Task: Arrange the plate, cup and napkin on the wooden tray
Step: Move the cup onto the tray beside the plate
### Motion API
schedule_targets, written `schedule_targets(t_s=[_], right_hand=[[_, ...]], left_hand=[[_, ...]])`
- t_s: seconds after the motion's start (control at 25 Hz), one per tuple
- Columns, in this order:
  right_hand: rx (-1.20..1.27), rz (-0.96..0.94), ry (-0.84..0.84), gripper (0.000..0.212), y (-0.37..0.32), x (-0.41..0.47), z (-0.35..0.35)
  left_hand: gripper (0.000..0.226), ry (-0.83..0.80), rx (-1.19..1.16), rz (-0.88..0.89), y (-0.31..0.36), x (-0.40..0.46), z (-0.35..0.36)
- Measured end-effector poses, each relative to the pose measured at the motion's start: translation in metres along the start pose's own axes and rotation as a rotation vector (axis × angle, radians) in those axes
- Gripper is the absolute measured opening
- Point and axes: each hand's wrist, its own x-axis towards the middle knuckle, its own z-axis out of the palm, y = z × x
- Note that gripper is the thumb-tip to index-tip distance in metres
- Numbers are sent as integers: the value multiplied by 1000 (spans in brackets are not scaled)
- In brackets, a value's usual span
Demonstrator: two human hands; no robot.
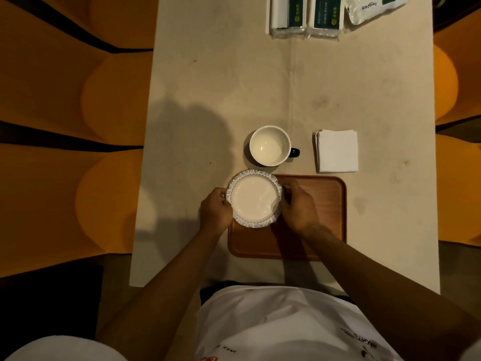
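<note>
A small white plate [253, 198] with a patterned scalloped rim is over the far left corner of the wooden tray [320, 204]. My left hand [215, 211] grips the plate's left rim and my right hand [298, 205] grips its right rim. I cannot tell whether the plate rests on the tray or is held just above it. A white cup [269, 145] with a dark handle stands on the table just beyond the plate. A folded white napkin [336, 151] lies on the table beyond the tray's far right corner.
The cream table [234, 87] runs away from me. Several packs of white tissues [304, 16] lie at its far right end. Orange seats [104, 105] line the left side, and more show at the right edge.
</note>
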Motion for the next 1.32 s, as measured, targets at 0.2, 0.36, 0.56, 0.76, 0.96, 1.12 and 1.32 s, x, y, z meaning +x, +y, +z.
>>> schedule_targets(t_s=[0.2, 0.36, 0.56, 0.76, 0.96, 1.12, 1.32], right_hand=[[-15, 34, 155, 29, -7, 10, -10], [129, 72, 300, 42, -32, 45, -32], [38, 38, 113, 48, -49, 82, -41], [66, 86, -12, 54, -49, 88, -38], [55, 58, 35, 54, -53, 79, -41], [73, 8, 83, 51, -48, 50, -59], [-20, 33, 189, 53, -12, -2, -94]], left_hand=[[37, 20, 59, 8, 14, 12, -7], [32, 76, -17, 103, 64, 32, -10], [43, -62, -7, 134, 124, 65, -2], [40, -77, 42, 163, 137, 72, 4], [42, -81, -26, 150, 135, 65, 3], [39, -63, -94, 149, 131, 34, 16], [39, -169, -294, 95, 113, -13, 63]])
